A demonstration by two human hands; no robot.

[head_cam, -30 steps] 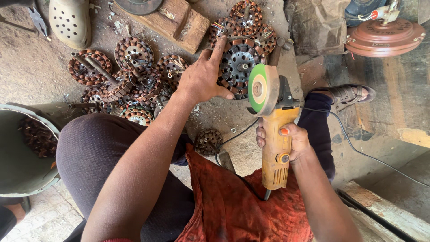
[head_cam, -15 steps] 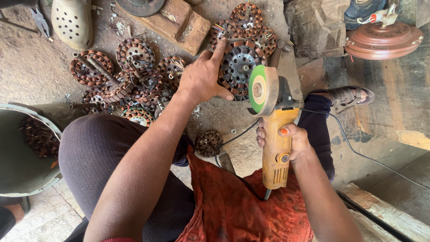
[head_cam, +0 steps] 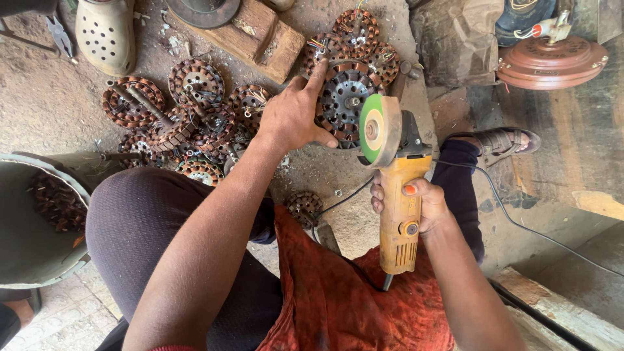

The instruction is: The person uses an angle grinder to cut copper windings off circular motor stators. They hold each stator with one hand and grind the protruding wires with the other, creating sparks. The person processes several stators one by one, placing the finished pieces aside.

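Note:
My left hand (head_cam: 294, 117) grips the left rim of a round motor stator (head_cam: 342, 97) with copper windings, holding it on the dirt floor. My right hand (head_cam: 416, 203) is wrapped around the body of a yellow angle grinder (head_cam: 399, 214). Its green-faced disc (head_cam: 375, 130) stands just right of the stator, close to its edge. The grinder's black cord (head_cam: 520, 224) runs off to the right past my sandalled foot (head_cam: 504, 143).
A heap of similar copper-wound stators (head_cam: 172, 120) lies to the left, more behind the held one (head_cam: 361, 32). A wooden block (head_cam: 260, 36), a pale clog (head_cam: 104, 32), a grey tub of scrap (head_cam: 36, 221) and a brown round fan housing (head_cam: 552, 62) surround me.
None of note: both hands, the stator and the grinder keep the same places; only the view shifts slightly.

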